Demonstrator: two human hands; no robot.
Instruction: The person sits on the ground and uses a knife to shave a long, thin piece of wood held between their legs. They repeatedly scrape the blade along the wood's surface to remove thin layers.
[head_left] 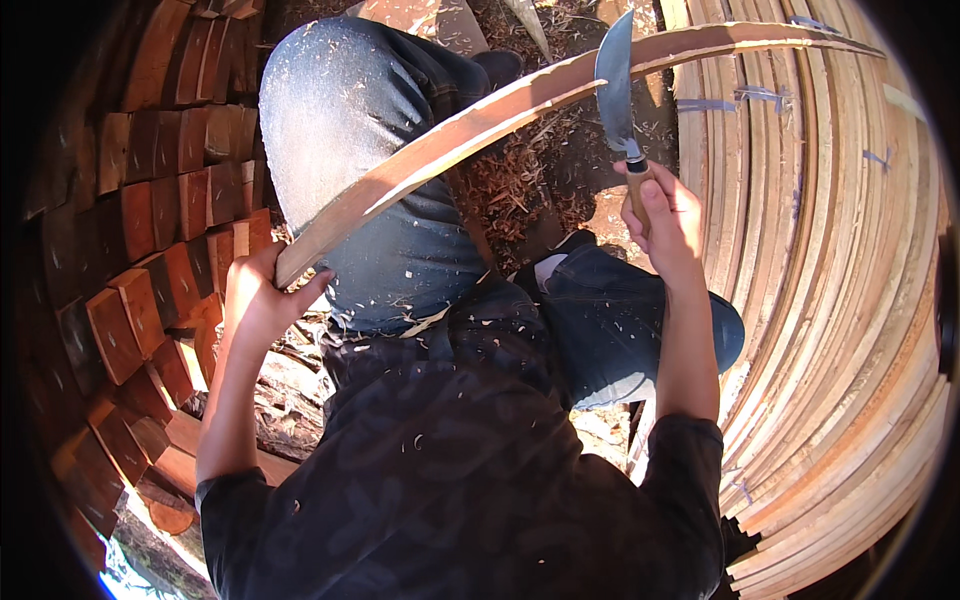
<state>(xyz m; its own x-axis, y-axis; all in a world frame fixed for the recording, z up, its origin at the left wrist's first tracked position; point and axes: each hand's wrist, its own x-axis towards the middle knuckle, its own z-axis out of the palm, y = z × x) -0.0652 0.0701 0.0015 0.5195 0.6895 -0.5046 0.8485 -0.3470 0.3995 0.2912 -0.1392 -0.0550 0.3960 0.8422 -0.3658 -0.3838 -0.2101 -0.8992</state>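
Two hands clenched: left hand [258,300] grips rough plank [480,125]; right hand [668,215] grips steel knife [615,85].

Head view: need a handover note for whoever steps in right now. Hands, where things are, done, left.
Left hand: gripping the near end of the long wooden slat, which lies across the raised knee.
Right hand: closed on the wooden handle of the knife, blade up and lying against the slat.
Around: stacked slats on the right, reddish wood blocks on the left, shavings on the ground.
Done: shavings show some wood already cut.
Left: how much more trimming this slat needs cannot be told.
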